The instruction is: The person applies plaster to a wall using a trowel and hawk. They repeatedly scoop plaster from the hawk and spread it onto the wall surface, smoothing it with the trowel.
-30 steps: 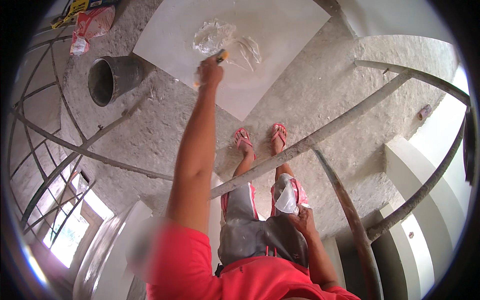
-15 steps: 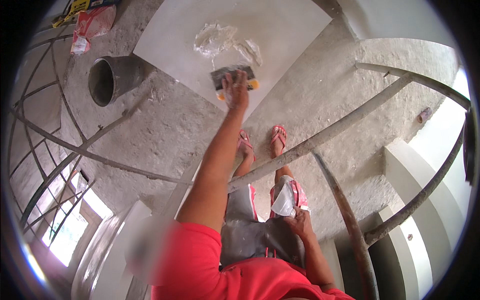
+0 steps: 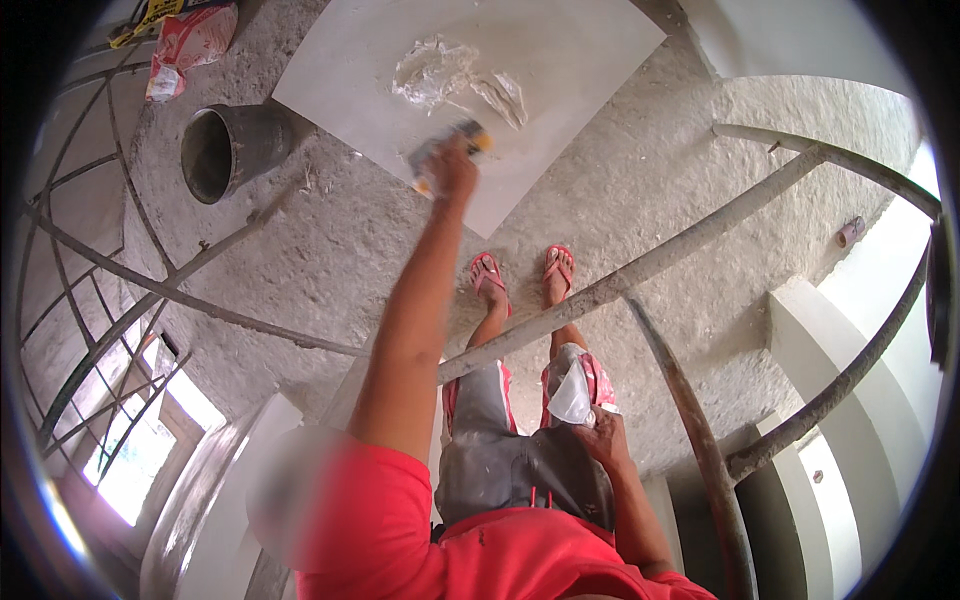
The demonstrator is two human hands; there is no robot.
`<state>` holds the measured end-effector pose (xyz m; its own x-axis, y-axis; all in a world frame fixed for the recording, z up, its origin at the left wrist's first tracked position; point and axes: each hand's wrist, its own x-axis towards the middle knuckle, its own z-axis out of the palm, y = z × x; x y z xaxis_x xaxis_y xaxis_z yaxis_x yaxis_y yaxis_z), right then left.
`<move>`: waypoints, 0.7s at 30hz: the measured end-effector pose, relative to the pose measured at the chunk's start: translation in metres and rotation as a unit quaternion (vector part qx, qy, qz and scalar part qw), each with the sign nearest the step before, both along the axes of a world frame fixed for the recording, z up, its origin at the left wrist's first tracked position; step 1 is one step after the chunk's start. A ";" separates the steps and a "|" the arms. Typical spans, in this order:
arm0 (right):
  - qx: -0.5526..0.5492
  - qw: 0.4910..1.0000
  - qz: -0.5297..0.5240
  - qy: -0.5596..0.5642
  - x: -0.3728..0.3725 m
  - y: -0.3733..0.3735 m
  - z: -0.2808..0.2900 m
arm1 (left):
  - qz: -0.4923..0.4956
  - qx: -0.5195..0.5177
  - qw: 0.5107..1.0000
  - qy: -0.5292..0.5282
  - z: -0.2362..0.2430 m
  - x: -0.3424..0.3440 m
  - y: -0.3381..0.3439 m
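Grey bar (image 3: pixel 600 290) across legs (image 3: pixel 570 337), bucket (image 3: pixel 258 147) leftward, left hand (image 3: pixel 453 176) round a blurred scraper (image 3: pixel 466 131), right hand (image 3: pixel 606 438) round whitish plastic (image 3: pixel 572 400)

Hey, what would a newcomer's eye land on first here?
Probably the bright red shirt at the bottom. Then, at upper centre, the left hand with a blurred, yellow-ended tool over a pale board bearing lumpy white paste. Red sandals stand out near the middle.
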<state>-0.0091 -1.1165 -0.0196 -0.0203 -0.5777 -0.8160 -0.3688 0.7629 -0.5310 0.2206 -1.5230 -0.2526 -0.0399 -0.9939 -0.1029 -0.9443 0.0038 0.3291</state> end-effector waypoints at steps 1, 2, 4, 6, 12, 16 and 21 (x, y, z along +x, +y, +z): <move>0.005 1.000 -0.004 0.000 0.000 0.000 -0.002 | -0.042 -0.037 0.998 -0.044 -0.007 -0.017 0.022; -0.009 1.000 -0.023 0.003 0.004 0.005 -0.003 | -0.107 0.101 0.989 0.002 0.020 -0.041 0.026; -0.050 0.998 -0.036 0.003 0.006 0.008 -0.001 | -0.098 0.065 0.993 0.000 0.035 -0.046 0.018; -0.050 0.998 -0.033 0.002 -0.001 0.006 -0.006 | -0.061 0.053 0.996 -0.023 0.044 -0.036 -0.020; -0.042 0.999 -0.012 0.014 -0.003 0.011 -0.012 | -0.086 0.011 0.996 -0.024 0.022 -0.027 -0.002; -0.046 0.999 0.001 0.023 -0.004 0.012 -0.010 | -0.086 0.128 0.988 0.006 0.083 -0.055 -0.048; -0.039 0.999 -0.033 -0.002 -0.004 0.021 -0.013 | -0.134 0.012 0.991 0.006 0.047 -0.077 -0.088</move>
<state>-0.0129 -1.0952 -0.0324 -0.0570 -0.6377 -0.7682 -0.3162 0.7413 -0.5920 0.1435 -1.6113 -0.2052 -0.3033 -0.9447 -0.1246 -0.9063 0.2455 0.3441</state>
